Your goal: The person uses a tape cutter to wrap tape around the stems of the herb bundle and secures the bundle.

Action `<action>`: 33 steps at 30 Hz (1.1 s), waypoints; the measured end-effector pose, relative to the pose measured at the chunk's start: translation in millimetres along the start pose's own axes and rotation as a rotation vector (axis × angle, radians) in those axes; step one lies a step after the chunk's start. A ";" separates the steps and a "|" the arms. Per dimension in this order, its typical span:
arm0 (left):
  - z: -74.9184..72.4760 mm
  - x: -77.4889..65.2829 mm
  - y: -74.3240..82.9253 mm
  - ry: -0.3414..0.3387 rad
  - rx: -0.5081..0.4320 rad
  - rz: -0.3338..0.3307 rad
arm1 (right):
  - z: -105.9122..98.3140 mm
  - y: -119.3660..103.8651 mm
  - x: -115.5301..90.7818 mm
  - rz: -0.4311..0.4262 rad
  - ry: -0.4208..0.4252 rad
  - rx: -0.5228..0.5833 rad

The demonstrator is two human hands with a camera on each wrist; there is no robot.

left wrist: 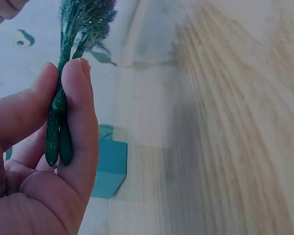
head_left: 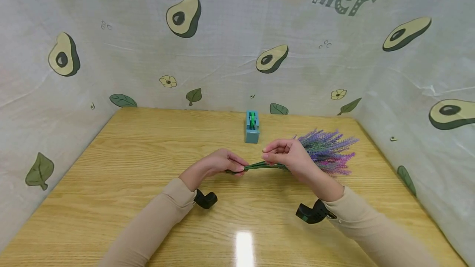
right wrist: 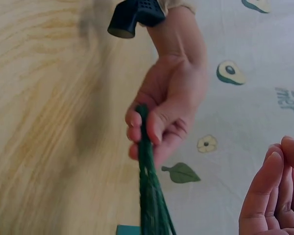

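My left hand (head_left: pixel 224 162) pinches the stem ends of a bunch of artificial lavender (head_left: pixel 322 149). In the left wrist view, the green stems (left wrist: pixel 60 105) pass between thumb and fingers, with their cut ends pointing toward the palm. The purple and pink flower heads spread out to the right, partly behind my right hand (head_left: pixel 287 155). That hand hovers by the stems, its fingers bent. Its thumb and fingertips meet in the right wrist view, where the hand (right wrist: pixel 274 196) shows nothing between them. The stems (right wrist: pixel 149 181) also run down from the left hand there.
A blue tape dispenser (head_left: pixel 252 129) with a green reel stands on the wooden table (head_left: pixel 159 135) behind the hands. Cloth with avocado prints (head_left: pixel 222 52) hangs along the back and both sides. Each wrist wears a black camera (head_left: pixel 205 199).
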State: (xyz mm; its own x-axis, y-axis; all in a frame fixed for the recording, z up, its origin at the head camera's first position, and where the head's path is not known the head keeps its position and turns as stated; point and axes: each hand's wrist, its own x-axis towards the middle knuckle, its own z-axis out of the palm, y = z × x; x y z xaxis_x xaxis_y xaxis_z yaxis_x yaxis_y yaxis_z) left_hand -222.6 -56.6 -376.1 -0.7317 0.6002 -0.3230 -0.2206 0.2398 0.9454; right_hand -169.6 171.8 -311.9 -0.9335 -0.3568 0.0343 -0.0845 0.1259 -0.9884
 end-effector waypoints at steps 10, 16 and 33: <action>8.1 6.9 10.1 -0.004 0.013 0.011 | 13.0 22.2 -7.8 0.024 0.008 0.031; 10.9 6.4 11.8 -0.005 0.010 0.006 | 20.8 38.6 -13.4 0.075 0.000 0.083; 16.0 1.6 5.7 -0.023 0.019 0.007 | 37.1 70.5 -27.3 0.140 0.035 0.086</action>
State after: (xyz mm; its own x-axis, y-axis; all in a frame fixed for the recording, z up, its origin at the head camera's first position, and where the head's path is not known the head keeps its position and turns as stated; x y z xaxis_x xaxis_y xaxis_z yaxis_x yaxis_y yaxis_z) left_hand -214.7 -42.0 -371.9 -0.7183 0.6191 -0.3175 -0.2029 0.2501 0.9467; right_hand -137.1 156.0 -388.0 -0.9456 -0.3092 -0.1010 0.0761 0.0915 -0.9929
